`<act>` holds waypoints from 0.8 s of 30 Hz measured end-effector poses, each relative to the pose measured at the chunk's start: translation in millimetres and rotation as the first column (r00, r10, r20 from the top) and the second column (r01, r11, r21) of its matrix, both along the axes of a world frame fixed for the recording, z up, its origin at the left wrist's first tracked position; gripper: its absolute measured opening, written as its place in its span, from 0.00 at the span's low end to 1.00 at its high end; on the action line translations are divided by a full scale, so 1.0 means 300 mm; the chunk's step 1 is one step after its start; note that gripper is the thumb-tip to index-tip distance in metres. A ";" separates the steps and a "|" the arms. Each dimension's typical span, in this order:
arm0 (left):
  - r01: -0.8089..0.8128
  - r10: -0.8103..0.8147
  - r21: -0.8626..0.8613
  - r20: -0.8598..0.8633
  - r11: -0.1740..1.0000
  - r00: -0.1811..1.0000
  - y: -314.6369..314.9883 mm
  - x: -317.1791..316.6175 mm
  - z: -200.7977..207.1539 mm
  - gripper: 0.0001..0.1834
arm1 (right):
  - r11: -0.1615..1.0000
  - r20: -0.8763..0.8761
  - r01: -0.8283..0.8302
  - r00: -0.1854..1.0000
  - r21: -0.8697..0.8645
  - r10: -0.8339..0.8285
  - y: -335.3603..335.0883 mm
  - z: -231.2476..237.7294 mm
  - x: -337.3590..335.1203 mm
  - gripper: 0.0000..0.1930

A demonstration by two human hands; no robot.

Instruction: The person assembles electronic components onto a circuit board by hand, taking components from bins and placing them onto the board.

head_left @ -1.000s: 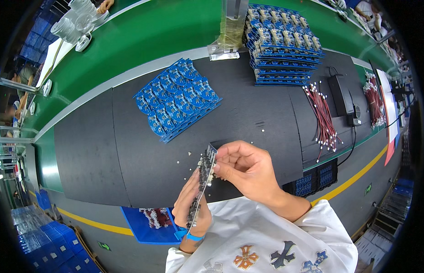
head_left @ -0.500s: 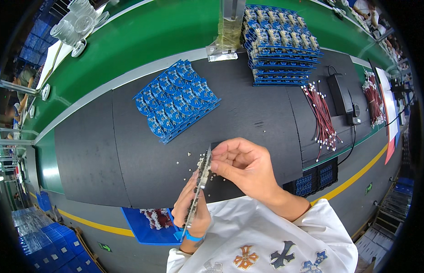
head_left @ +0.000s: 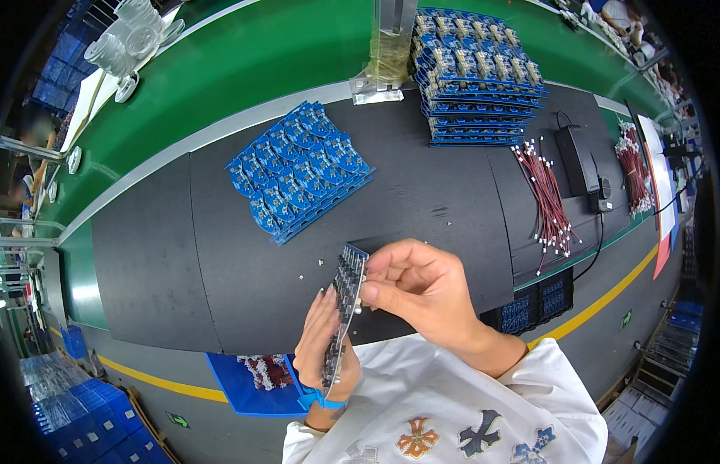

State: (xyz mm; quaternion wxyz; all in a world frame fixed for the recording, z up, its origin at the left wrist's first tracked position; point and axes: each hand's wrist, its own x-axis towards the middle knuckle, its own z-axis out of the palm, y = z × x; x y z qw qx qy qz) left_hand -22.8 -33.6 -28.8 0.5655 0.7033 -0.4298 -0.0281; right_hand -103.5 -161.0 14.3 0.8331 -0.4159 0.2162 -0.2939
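A circuit board panel [head_left: 348, 288], seen nearly edge-on with small dark parts on its left face, stands tilted upright above the black mat. My left hand [head_left: 317, 336], with a blue wristband, supports it from the left and below, its fingers lying along the panel. At the upper right edge, my right hand [head_left: 422, 288] pinches with thumb and forefinger against the panel. Any small piece between those fingertips is hidden. Pale connectors show on the panel's right side near my thumb. A few tiny white connectors [head_left: 321, 262] lie scattered on the mat beside the panel.
A low stack of blue circuit board panels [head_left: 302, 170] lies at the left on the mat [head_left: 422, 185]. Behind rises a taller stack [head_left: 484, 85] beside a metal post [head_left: 391, 54]. Red-black cable bundles [head_left: 547, 203] and a black power adapter [head_left: 578, 158] sit right. A blue bin [head_left: 252, 394] is below.
The panel has turned so more of its dark-part face shows, and its top edge has shifted slightly. My right hand has moved a little right and stays at the panel's edge.
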 end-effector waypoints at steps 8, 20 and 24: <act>-0.015 0.016 -0.017 0.009 1.000 1.000 -0.001 0.006 -0.015 0.11 | 0.999 -0.094 -0.027 0.995 -0.032 0.024 -0.012 0.000 -0.020 0.10; 0.038 -0.036 -0.018 0.114 0.999 0.993 -0.012 0.019 -0.006 0.07 | 1.000 -0.037 0.022 0.999 0.019 -0.021 -0.014 0.001 -0.011 0.09; -0.187 0.188 0.017 -0.096 0.982 0.977 0.021 -0.011 -0.008 0.11 | 0.999 -0.077 -0.001 0.997 -0.047 -0.003 -0.014 0.002 -0.008 0.09</act>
